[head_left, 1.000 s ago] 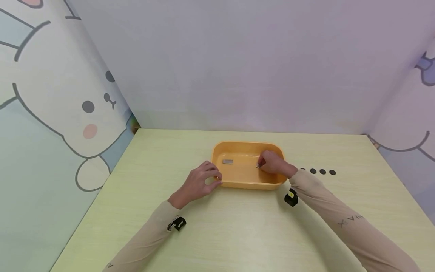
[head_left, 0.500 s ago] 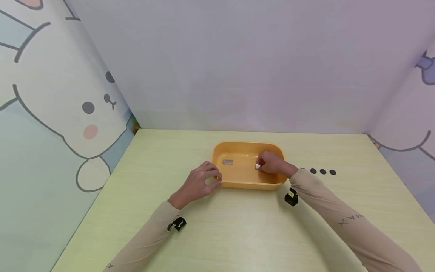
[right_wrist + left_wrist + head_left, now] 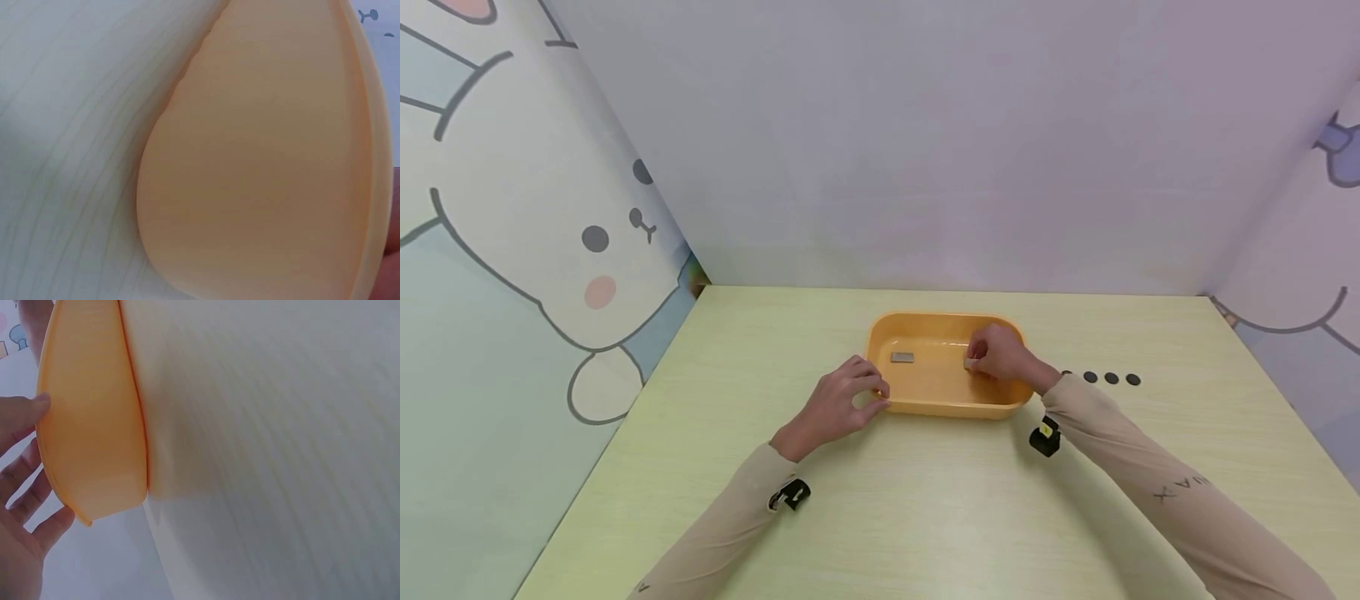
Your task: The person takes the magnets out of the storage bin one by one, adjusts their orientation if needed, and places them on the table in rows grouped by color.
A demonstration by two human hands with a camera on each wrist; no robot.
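Note:
An orange plastic basin (image 3: 940, 410) sits on the table. My left hand (image 3: 831, 404) holds its front left corner, thumb at the front rim and fingers at the left rim; the left wrist view shows the thumb (image 3: 28, 415) on the basin's edge. Inside the basin, my right hand (image 3: 1000, 354) pinches a small grey rectangular piece (image 3: 967, 363), partly hidden by the fingertips. A similar flat grey piece (image 3: 902, 357) lies on the basin floor to the left. The right wrist view is mostly filled by the basin's outer wall (image 3: 262, 156), which hides the right fingertips.
Several black discs (image 3: 1112, 378) lie in a row on the table right of the basin, one partly behind the right sleeve (image 3: 1090, 404). A pale wall (image 3: 925, 150) rises behind the table (image 3: 910, 517). Cartoon-printed panels (image 3: 550, 192) flank both sides.
The pinched piece turns in the right fingers: its face goes from grey to white and back to grey. The right hand rises slightly; the left hand and basin stay put.

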